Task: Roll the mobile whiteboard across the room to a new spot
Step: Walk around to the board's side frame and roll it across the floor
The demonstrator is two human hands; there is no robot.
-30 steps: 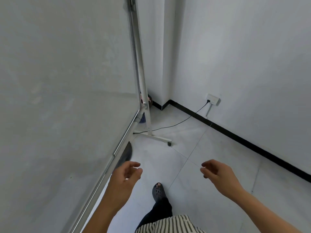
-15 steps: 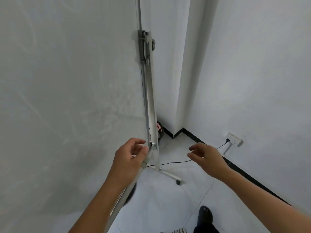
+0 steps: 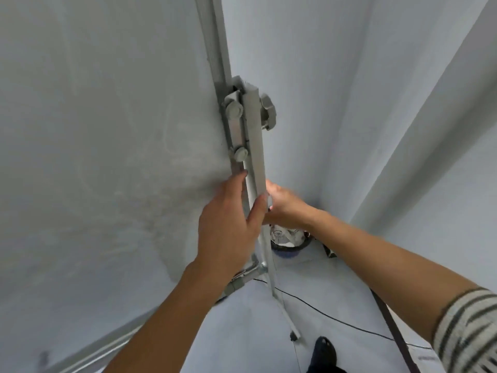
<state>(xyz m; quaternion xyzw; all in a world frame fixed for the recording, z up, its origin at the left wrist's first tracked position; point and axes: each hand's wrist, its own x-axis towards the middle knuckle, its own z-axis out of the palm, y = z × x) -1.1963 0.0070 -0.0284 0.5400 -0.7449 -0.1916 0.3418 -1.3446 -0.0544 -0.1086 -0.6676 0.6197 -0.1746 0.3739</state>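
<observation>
The mobile whiteboard (image 3: 94, 157) fills the left half of the head view, its white face smeared with old marks. Its grey metal side post (image 3: 254, 146) runs down the middle, with a bracket, two bolts and a round knob (image 3: 269, 111) near the top. My left hand (image 3: 228, 222) wraps the post and board edge just below the bolts, thumb on the right side. My right hand (image 3: 285, 208) grips the post from behind at the same height, partly hidden by it. The stand's foot with a caster (image 3: 294, 337) rests on the tiled floor below.
A room corner with white walls lies close behind the post. A dark round bin (image 3: 290, 244) stands in that corner. A black cable (image 3: 336, 320) runs across the floor under the stand's foot. My dark shoe (image 3: 324, 351) is by the caster.
Both hands rose from waist height and closed on the whiteboard's side post. The view tilted up and moved closer to the post.
</observation>
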